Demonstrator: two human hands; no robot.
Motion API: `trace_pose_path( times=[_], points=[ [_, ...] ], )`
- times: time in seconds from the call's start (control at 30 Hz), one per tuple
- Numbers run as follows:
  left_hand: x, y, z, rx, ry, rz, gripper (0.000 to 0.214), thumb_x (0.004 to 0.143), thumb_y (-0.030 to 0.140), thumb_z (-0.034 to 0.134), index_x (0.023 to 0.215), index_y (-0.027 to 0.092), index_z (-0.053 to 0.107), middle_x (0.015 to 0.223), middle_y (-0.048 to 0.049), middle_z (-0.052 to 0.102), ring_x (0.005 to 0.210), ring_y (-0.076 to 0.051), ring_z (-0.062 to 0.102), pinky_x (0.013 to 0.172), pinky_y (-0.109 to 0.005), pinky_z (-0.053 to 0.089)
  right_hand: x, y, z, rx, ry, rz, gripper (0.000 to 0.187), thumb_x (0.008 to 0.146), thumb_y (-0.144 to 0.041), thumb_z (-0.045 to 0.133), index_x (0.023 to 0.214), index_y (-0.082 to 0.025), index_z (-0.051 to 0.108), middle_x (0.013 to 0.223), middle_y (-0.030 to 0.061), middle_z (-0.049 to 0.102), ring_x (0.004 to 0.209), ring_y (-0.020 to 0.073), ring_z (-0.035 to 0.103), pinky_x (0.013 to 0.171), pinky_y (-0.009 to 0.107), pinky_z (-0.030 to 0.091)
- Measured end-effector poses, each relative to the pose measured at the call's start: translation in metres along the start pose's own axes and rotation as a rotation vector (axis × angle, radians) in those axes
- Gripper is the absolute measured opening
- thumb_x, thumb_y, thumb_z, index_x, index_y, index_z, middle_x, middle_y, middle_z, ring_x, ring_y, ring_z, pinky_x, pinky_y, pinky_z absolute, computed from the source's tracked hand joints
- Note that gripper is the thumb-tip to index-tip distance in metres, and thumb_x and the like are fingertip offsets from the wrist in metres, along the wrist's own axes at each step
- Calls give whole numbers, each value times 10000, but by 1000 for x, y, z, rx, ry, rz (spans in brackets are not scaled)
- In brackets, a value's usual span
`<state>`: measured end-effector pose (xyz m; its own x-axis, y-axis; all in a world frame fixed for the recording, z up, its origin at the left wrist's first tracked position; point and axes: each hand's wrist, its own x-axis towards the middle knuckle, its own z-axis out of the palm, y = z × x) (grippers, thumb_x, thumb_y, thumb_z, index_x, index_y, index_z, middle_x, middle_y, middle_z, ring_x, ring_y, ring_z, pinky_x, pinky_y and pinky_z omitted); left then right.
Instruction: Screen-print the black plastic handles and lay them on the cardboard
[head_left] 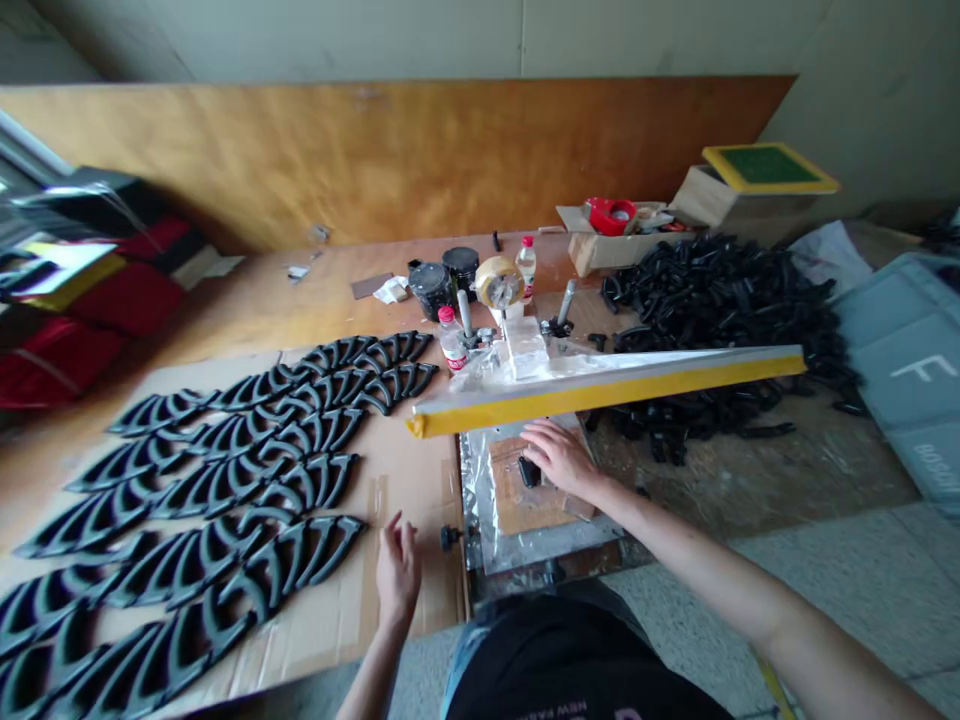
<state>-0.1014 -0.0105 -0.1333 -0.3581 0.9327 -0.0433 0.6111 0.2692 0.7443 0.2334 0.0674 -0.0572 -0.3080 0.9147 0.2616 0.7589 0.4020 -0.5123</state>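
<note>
Curved black plastic parts (225, 480) are lying in tight diagonal rows across a cardboard sheet (409, 480), while a single small black piece (529, 471) is sitting on a brown pad (517, 510) under the right hand (561, 458).

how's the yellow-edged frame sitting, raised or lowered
Raised: its yellow edge stands up off the foil-wrapped bed, leaving the brown board and right hand in view beneath it.

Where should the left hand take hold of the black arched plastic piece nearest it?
Best pinch the right tip of the black arched plastic piece, with the left hand coming from the right: it lies flat on brown cardboard, that tip stands free, and the other end nests among other pieces.
</note>
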Motion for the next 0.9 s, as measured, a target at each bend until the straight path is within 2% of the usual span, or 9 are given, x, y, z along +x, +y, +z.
trace_pose_path(
  times=[0.07, 0.2, 0.3, 0.4, 0.5, 0.67, 0.77, 0.83, 0.9],
  points=[
    [13, 40, -6, -151, 33, -35, 473, 917, 518, 412, 1230, 177, 510, 854, -47, 650, 792, -204, 642, 757, -354, 505, -23, 27, -11, -3, 66, 17, 311, 950, -284, 495, 1218, -202, 630, 1277, 103, 617, 1228, 238, 515, 1067, 450, 413],
    [37, 146, -12, -474, 93, 137, 451, 910, 521, 470, 1211, 191, 531, 765, 0, 612, 693, -128, 576, 698, -260, 485, -46, 65, -30, -75, 125, 106, 297, 940, -196, 457, 1146, -203, 671, 1169, 98, 667, 1124, 242, 566, 1010, 451, 467],
    [46, 221, -19, -747, 106, 220, 389, 919, 509, 458, 1111, 190, 569, 651, 26, 580, 562, -99, 510, 578, -213, 439, -47, 79, -50, -111, 162, 144, 292, 937, -178, 449, 1108, -192, 684, 1110, 93, 683, 1069, 231, 580, 985, 425, 481],
    [46, 269, -27, -868, 40, 320, 351, 932, 461, 414, 902, 173, 613, 549, 30, 524, 488, -94, 454, 504, -208, 395, -40, 76, -64, -108, 184, 94, 280, 946, -201, 457, 1110, -192, 684, 1124, 82, 681, 1078, 219, 579, 1001, 402, 468],
    [39, 287, -31, -804, 14, 346, 347, 917, 414, 440, 740, 168, 610, 525, 16, 520, 489, -95, 455, 489, -206, 391, -30, 54, -57, -123, 120, -23, 289, 952, -199, 460, 1137, -197, 682, 1179, 76, 673, 1130, 211, 562, 1029, 391, 443],
    [24, 283, -28, -807, 24, 300, 382, 910, 475, 462, 760, 166, 630, 627, 1, 571, 495, -85, 475, 471, -202, 404, -21, 8, -11, -175, -223, -419, 354, 934, -343, 550, 1258, -223, 625, 1451, 53, 498, 1369, 262, 387, 1128, 473, 318],
    [20, 282, -28, -792, 7, 299, 408, 905, 509, 467, 789, 163, 649, 647, -9, 584, 532, -98, 513, 482, -207, 424, -23, 1, 9, -225, -285, -356, 442, 925, -429, 550, 1296, -193, 598, 1455, 86, 488, 1403, 296, 342, 1148, 540, 250],
    [20, 280, -29, -760, -2, 310, 430, 909, 526, 453, 825, 162, 667, 676, -19, 608, 559, -109, 539, 493, -215, 435, -28, 1, 13, -241, -280, -275, 482, 929, -425, 541, 1349, -188, 551, 1473, 105, 459, 1413, 297, 327, 1154, 554, 226],
    [17, 275, -30, -696, 2, 334, 429, 908, 530, 461, 884, 165, 685, 771, -36, 655, 632, -122, 581, 548, -227, 463, -36, 3, 11, -197, -283, -259, 519, 927, -428, 540, 1386, -188, 511, 1491, 115, 430, 1422, 294, 314, 1159, 566, 206]
  ],
)
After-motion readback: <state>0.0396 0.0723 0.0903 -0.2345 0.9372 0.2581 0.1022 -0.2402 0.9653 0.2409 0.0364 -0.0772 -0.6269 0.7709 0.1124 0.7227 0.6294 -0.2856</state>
